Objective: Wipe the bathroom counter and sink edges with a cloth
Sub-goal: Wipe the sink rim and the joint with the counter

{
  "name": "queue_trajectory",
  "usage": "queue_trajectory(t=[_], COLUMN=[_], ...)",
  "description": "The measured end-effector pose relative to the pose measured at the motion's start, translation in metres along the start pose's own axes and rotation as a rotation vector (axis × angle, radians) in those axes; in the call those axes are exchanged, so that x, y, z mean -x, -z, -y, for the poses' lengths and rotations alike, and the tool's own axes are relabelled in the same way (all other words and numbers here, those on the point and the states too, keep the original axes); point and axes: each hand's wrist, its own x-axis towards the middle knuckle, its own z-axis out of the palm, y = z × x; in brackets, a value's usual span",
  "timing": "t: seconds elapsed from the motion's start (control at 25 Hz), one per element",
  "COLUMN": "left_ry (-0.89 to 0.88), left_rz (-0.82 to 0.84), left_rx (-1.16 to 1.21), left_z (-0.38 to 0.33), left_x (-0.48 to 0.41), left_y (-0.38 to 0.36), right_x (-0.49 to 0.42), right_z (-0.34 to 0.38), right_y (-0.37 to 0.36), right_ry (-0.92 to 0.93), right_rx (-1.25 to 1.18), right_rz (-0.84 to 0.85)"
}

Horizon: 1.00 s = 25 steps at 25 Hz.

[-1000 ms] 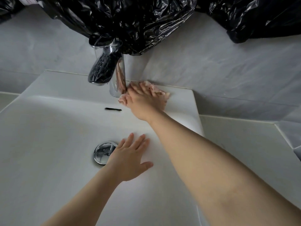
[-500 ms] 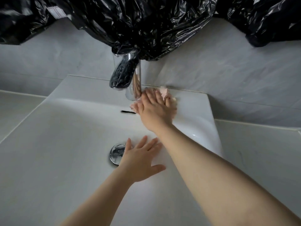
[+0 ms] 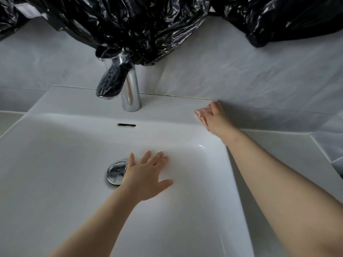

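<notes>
the right hand [image 3: 213, 118] lies at the back right corner of the sink [image 3: 55, 164], palm down, fingers pressed together and flattened on a pink cloth [image 3: 201, 113]. the hand blurs a little, so the exact grip cannot be told; it looks like a flat press rather than a pinch. only a small edge of the cloth shows, peeking out past the fingertips toward the left. it is bunched, so its long axis cannot be told. it sits on the flat back ledge of the sink, just beside the seam where the ledge meets the wall [image 3: 241, 71], and well apart from the tap [image 3: 128, 89]. the right forearm runs from the lower right up across the sink's right rim, over the tabletop [image 3: 287, 151].

the left hand [image 3: 146, 177] rests flat inside the basin, fingers spread and pointing up toward the back, thumb out to the right. it holds nothing. its outer edge overlaps the chrome drain [image 3: 116, 171], just to its left.

the tap stands upright at the middle of the back ledge, its spout angled down and to the left over the basin. a dark overflow slot [image 3: 126, 125] lies below it on the basin wall. black plastic [image 3: 130, 25] hangs over the wall above, touching the top of the tap, with more of it at the upper right.
</notes>
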Motion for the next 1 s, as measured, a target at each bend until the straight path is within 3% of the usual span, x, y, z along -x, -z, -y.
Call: queue_trajectory(t=[0.08, 0.12, 0.24, 0.44, 0.6, 0.72, 1.0], left_ry=[0.008, 0.018, 0.016, 0.000, -0.125, -0.176, -0.027], left_rz=[0.010, 0.008, -0.010, -0.023, -0.291, -0.465, -0.566], left_rx=[0.011, 0.030, 0.048, 0.026, 0.120, 0.159, 0.171], left_z=[-0.001, -0.002, -0.006, -0.012, -0.050, -0.090, -0.114], left_x=[0.002, 0.003, 0.002, 0.002, -0.001, -0.025, -0.078], left_y=[-0.001, -0.002, 0.000, 0.003, 0.023, 0.038, 0.039], right_x=[0.009, 0.031, 0.078, 0.088, 0.112, 0.137, 0.093], right_z=[0.005, -0.002, -0.016, -0.003, -0.020, -0.046, -0.039], right_y=[0.004, 0.005, 0.002, 0.013, 0.015, 0.013, 0.019], right_ry=[-0.032, -0.014, -0.205, -0.316, -0.368, -0.461, -0.453], right_rx=[-0.151, -0.233, -0.540, -0.658, -0.682, -0.839, -0.952], right_rz=[-0.068, -0.003, 0.005, -0.012, 0.036, 0.148, 0.263])
